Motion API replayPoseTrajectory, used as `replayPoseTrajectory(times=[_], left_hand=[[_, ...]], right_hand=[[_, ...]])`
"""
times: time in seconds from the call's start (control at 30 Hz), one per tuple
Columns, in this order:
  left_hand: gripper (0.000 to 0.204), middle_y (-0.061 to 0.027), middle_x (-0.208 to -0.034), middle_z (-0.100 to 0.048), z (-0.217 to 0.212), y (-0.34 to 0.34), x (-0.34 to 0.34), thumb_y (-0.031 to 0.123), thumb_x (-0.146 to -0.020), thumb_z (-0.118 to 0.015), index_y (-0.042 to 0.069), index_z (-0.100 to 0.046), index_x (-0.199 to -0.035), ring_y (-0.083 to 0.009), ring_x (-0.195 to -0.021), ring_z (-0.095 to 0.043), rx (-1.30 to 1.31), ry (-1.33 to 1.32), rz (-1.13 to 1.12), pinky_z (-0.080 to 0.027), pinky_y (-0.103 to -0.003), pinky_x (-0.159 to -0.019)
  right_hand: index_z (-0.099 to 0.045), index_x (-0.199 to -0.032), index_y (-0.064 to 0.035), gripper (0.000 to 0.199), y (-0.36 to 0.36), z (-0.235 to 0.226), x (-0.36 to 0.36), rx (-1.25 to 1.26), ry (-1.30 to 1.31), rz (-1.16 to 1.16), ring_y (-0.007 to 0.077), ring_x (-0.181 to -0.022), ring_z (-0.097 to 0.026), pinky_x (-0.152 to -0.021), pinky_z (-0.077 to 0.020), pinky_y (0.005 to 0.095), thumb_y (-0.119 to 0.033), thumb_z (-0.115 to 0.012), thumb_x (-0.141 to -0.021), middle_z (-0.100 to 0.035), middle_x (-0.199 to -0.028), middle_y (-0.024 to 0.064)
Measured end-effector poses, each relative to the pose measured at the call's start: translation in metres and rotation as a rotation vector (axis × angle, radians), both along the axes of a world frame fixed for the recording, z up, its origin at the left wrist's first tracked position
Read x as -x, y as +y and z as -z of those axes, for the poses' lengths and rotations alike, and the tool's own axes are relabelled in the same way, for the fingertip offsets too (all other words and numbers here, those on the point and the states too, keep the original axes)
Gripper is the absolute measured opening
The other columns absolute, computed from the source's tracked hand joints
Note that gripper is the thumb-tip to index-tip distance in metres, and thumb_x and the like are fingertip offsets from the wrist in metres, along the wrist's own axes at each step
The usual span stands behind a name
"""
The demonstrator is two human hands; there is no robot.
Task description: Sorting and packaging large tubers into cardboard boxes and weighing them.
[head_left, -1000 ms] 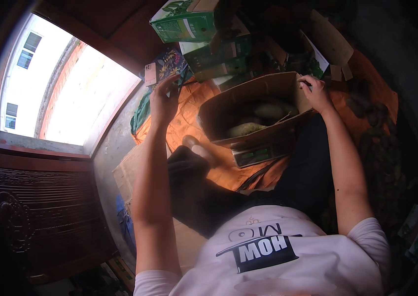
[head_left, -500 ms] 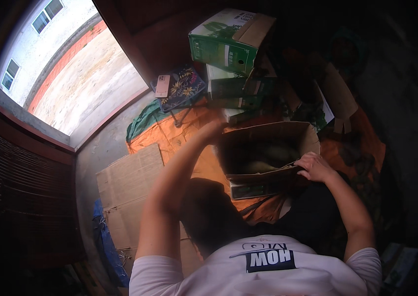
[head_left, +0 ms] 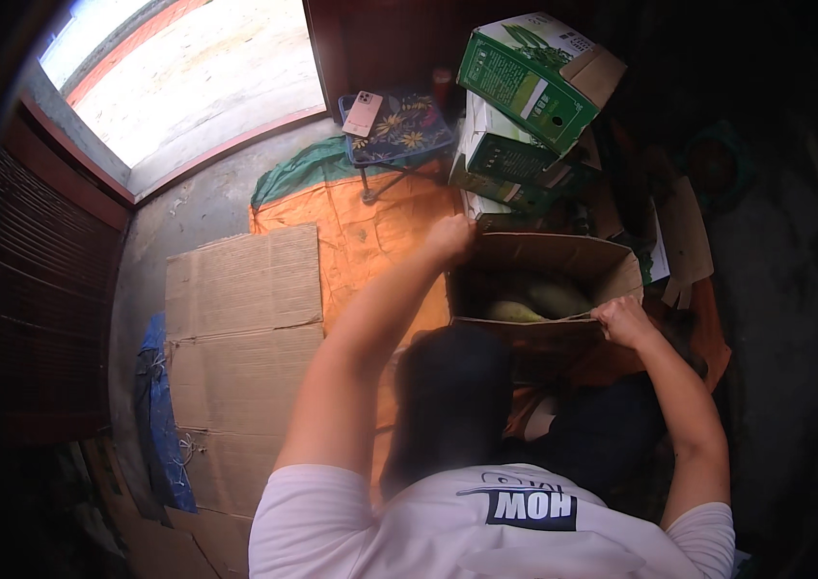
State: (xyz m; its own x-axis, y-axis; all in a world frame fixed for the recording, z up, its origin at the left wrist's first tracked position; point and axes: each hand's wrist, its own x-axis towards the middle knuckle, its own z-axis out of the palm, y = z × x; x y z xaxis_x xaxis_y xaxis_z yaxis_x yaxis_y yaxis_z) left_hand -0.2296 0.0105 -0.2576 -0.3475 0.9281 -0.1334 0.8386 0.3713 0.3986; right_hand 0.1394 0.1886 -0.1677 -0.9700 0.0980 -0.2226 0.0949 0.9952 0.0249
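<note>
An open cardboard box (head_left: 626, 278) stands in front of my knees. Inside lie long pale green vegetables (head_left: 513, 311), perhaps gourds; their kind is hard to tell in the shadow. My left hand (head_left: 452, 239) is closed at the box's far left corner, its fingertips partly hidden. At the near right corner, my right hand (head_left: 624, 321) pinches the upper edge, thumb and fingers wrapped over the cardboard.
Green-and-white printed cartons (head_left: 525, 92) are stacked loosely beyond the box. A folding stool (head_left: 399, 135) bears a pink phone (head_left: 363, 114). Flattened cardboard (head_left: 245, 289) and an orange tarp (head_left: 361, 241) cover the floor at left. An open carton flap (head_left: 684, 232) sticks up at right.
The head view has turned, so the surroundings sit farther right. The box has come closer to my legs, its printed front less visible, and the vegetables show more clearly. Both hands still hold it.
</note>
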Motion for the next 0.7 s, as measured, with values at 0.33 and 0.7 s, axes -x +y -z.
replayPoseTrajectory(times=[0.33,0.7], left_hand=[[0.022,-0.0213,-0.09,-0.072,-0.037,-0.206,0.097,0.028,-0.088,-0.075,0.006,-0.075,-0.093,-0.0393,-0.088,-0.071,-0.082,0.067,-0.314,-0.056,-0.048,-0.078],[0.019,-0.023,-0.092,-0.07,-0.071,-0.547,0.035,0.007,-0.086,-0.073,0.004,-0.075,-0.105,-0.0384,-0.087,-0.071,-0.061,0.092,-0.693,-0.053,-0.04,-0.073]], right_hand=[[-0.071,-0.079,-0.0153,0.008,-0.09,-0.035,0.18,-0.14,-0.075,-0.366,0.03,-0.083,-0.073,-0.07,-0.0557,0.0445,-0.011,-0.07,-0.073,-0.073,-0.078,0.0065],[-0.075,-0.075,-0.0163,0.015,-0.339,-0.01,0.271,0.143,-0.109,-0.827,0.0307,-0.077,-0.073,-0.067,-0.0564,0.0418,-0.021,-0.063,-0.083,-0.073,-0.075,0.0101]])
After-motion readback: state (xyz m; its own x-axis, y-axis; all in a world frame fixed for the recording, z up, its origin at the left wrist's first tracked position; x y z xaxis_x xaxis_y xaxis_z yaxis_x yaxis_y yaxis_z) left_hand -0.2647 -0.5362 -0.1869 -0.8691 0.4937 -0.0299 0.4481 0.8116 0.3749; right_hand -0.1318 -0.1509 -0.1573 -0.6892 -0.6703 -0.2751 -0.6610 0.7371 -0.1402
